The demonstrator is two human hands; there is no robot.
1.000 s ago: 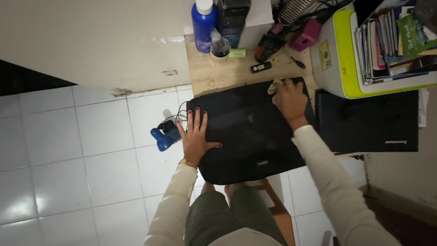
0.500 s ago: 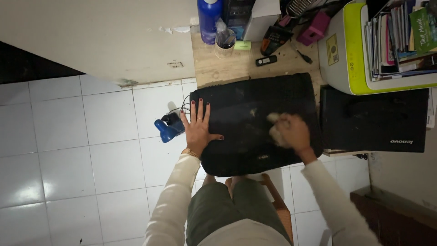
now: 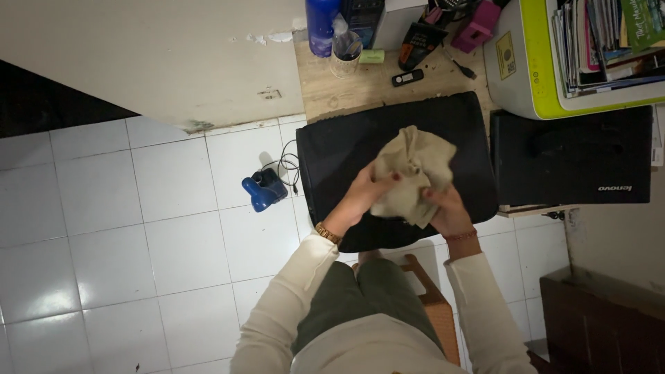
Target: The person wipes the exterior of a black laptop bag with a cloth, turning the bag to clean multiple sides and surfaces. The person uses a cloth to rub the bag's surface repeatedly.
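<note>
Holding a tan cloth, both hands are up over the black laptop. The left hand has its fingers shut on the left side of the cloth. The right hand has its fingers shut on the lower right side. The cloth is bunched up between them, above the middle of the laptop. A second laptop lies just beside it on the right. A blue thing sits on the white floor.
</note>
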